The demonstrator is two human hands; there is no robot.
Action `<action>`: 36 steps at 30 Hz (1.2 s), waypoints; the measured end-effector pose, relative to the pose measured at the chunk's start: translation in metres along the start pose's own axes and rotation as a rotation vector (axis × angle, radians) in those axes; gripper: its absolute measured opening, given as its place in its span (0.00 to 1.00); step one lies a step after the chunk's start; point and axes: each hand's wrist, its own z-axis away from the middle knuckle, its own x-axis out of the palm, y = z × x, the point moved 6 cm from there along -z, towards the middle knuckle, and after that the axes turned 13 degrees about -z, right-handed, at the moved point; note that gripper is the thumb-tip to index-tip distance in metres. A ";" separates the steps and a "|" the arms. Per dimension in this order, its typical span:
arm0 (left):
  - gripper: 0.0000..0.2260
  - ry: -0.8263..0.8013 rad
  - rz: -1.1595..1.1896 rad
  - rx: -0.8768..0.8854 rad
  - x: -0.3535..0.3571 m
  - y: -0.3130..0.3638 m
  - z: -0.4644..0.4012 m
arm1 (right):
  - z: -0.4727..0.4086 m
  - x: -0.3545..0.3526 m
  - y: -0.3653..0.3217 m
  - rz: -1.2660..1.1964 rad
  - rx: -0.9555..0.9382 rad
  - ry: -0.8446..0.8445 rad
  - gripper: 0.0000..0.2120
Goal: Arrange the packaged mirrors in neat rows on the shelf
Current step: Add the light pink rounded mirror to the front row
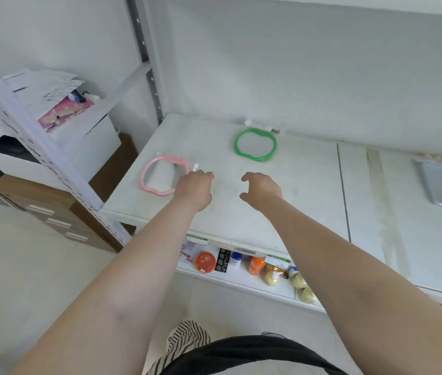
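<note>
Shelf (295, 201), white, carrying two packaged mirrors: pink mirror (160, 175) at front-left, touching the loosely curled, empty left hand (194, 189); green mirror (255, 144) toward the back, well beyond the empty, half-curled right hand (261, 189), likely the nearer.

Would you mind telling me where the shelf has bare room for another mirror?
Bare shelf lies right of the green mirror, up to the seam. The front left is crowded: pink mirror, left hand, right hand.
</note>
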 end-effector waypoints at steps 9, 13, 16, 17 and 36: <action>0.20 -0.021 0.043 0.106 0.033 -0.076 -0.043 | -0.025 0.032 -0.038 -0.066 0.148 0.068 0.23; 0.16 -0.083 0.076 0.061 0.058 -0.103 -0.054 | -0.034 0.052 -0.044 -0.070 0.172 0.047 0.22; 0.16 -0.090 0.085 0.019 0.074 -0.120 -0.062 | -0.047 0.061 -0.046 -0.069 0.176 0.024 0.22; 0.16 -0.085 0.079 -0.002 0.078 -0.127 -0.065 | -0.053 0.064 -0.047 -0.070 0.173 0.014 0.22; 0.25 -0.389 0.312 -0.149 0.124 -0.212 -0.087 | -0.121 0.132 -0.120 -0.152 0.286 -0.193 0.26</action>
